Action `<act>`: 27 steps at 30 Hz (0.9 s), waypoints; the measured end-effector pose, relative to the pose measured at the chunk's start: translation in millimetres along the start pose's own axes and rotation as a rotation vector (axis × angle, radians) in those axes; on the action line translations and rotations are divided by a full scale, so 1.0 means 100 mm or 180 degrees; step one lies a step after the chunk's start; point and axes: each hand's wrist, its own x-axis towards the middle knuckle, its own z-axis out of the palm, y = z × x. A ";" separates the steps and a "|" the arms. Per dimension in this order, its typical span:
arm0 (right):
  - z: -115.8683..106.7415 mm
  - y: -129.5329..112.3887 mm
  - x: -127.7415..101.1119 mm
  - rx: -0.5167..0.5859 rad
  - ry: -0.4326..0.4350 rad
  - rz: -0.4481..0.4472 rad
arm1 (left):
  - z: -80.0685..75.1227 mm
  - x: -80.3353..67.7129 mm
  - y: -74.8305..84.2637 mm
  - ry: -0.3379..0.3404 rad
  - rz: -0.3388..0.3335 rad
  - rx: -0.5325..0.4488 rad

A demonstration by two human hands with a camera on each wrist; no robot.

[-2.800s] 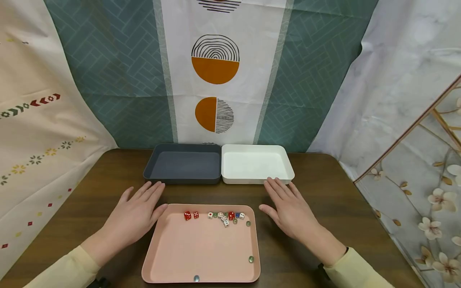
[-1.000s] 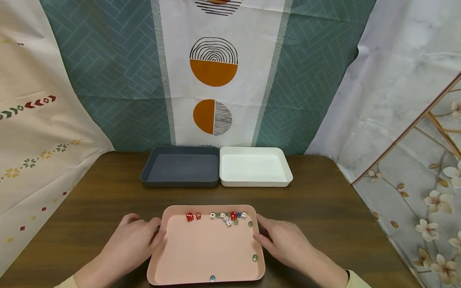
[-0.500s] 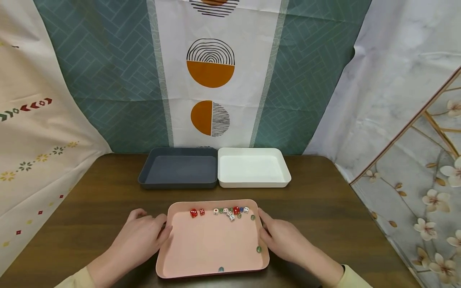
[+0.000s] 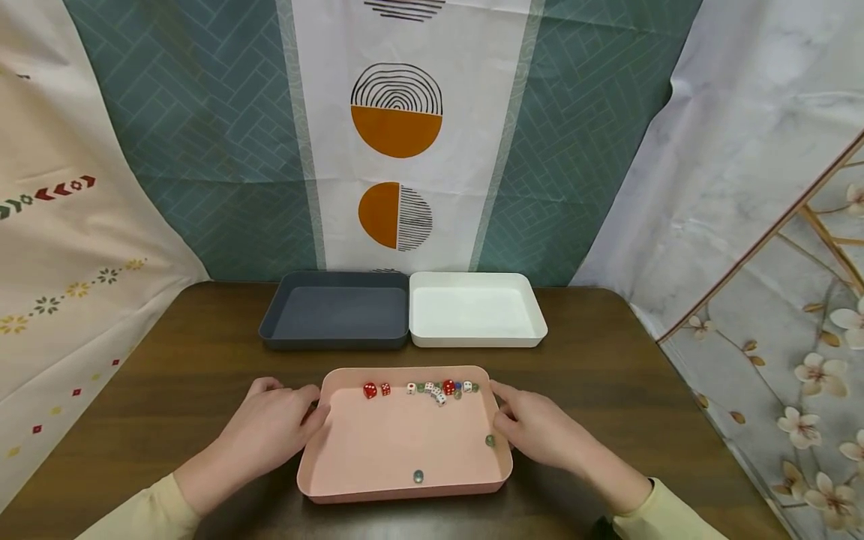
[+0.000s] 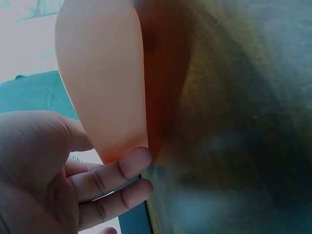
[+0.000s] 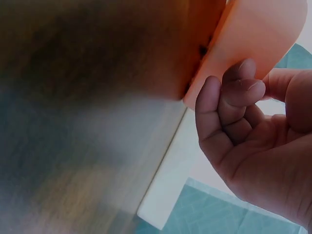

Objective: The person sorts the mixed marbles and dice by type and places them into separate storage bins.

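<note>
I have my left hand (image 4: pixel 270 431) on the left rim of the pink tray (image 4: pixel 398 450), fingers curled round its edge with the thumb on top. My right hand (image 4: pixel 540 431) grips the right rim the same way. The tray sits low in the centre of the head view, its near edge lifted off the brown table (image 4: pixel 607 375) and its far edge tipped down.

From the head view I can only see the backs of my hands. The left wrist view shows what is underneath: my fingers (image 5: pixel 117 170) press against the tray's underside (image 5: pixel 105 78), which fills the upper left of that frame. The right wrist view shows my fingers (image 6: pixel 234 92) bent up under the tray's corner (image 6: pixel 253 39) at the upper right. Both wrist views are blurred across the table, and neither shows the tray's contents.

Only the head view shows those. A row of dice (image 4: pixel 432 390), red and white among them, lies along the tray's far wall, with small green beads mixed in. One bead (image 4: pixel 490 441) sits near my right thumb and another (image 4: pixel 418 475) near the front edge.

Beyond the tray, a dark grey tray (image 4: pixel 297 330) and a white tray (image 4: pixel 533 322) stand side by side, touching, at the frame's centre.
</note>
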 end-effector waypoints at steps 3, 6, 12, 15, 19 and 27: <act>-0.03 0.01 0.01 -0.0005 -0.0019 0.0008 | -0.01 0.03 0.01 -0.0047 -0.0015 -0.0012; -0.04 0.01 0.03 -0.0022 -0.0024 0.0031 | -0.02 0.04 0.01 -0.0073 -0.0030 -0.0026; -0.04 0.04 0.05 -0.0029 0.0019 0.0051 | -0.02 0.07 0.01 -0.0077 -0.0027 -0.0006; -0.04 0.05 0.06 -0.0038 0.0034 0.0062 | -0.01 0.09 0.01 -0.0060 -0.0031 0.0029; -0.03 0.06 0.09 -0.0061 0.0073 0.0075 | 0.00 0.11 0.01 -0.0058 -0.0054 0.0062; -0.02 0.09 0.14 -0.0180 0.0183 0.0100 | 0.05 0.16 0.03 -0.0069 -0.0032 0.0162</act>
